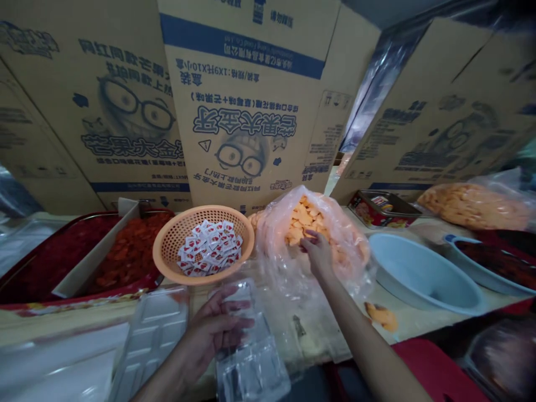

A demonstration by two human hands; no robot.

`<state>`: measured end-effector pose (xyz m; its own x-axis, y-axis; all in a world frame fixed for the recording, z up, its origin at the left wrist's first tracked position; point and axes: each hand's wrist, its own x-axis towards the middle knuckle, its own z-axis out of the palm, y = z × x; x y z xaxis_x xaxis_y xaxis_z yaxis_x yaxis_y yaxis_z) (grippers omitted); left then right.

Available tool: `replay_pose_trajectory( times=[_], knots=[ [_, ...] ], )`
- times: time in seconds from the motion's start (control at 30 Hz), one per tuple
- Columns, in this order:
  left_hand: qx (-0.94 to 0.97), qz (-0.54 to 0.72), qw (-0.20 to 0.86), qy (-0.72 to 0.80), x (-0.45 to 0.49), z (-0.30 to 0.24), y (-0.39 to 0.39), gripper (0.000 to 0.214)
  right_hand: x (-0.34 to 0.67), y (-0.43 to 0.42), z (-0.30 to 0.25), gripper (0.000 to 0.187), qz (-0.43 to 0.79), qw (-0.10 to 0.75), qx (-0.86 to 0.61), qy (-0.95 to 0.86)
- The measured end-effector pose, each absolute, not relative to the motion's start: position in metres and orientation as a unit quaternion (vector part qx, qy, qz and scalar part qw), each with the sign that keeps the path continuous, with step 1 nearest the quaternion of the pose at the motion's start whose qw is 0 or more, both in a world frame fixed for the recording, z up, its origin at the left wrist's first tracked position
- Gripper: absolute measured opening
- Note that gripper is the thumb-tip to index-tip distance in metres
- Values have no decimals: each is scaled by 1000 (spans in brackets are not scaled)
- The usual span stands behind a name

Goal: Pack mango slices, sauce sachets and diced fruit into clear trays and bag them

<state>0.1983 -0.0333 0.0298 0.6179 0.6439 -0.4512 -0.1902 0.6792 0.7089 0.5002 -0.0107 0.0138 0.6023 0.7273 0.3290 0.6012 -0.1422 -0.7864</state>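
My left hand (224,324) is closed round a clear plastic compartment tray (253,365), held low in front of the table edge. My right hand (318,251) reaches into an open clear plastic bag (274,234). Its bent fingertips touch the orange candy pieces (307,215) inside; whether a piece is between them is hidden. Left of the bag, an orange woven-look plastic basket (165,254) holds many small white-and-red sachets (209,248). Another clear compartment tray (154,324) lies beside my left forearm.
Red pieces (129,248) fill a divided tin (25,307) at left. Right stand a light blue basin (419,273), another basin with dark red contents (494,262), an open tin (381,209) and a bag of orange pieces (473,204). Printed cartons (251,84) rise behind.
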Motion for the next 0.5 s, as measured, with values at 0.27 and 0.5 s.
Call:
replay_pose_trajectory(
  times=[0.27, 0.5],
  knots=[
    [323, 252, 854, 321, 205, 32, -30, 60, 376, -42, 46, 21, 423, 567, -561, -430],
    [292, 253, 865, 320, 200, 26, -29, 67, 369, -39, 36, 11, 150, 409, -631, -642]
  ],
)
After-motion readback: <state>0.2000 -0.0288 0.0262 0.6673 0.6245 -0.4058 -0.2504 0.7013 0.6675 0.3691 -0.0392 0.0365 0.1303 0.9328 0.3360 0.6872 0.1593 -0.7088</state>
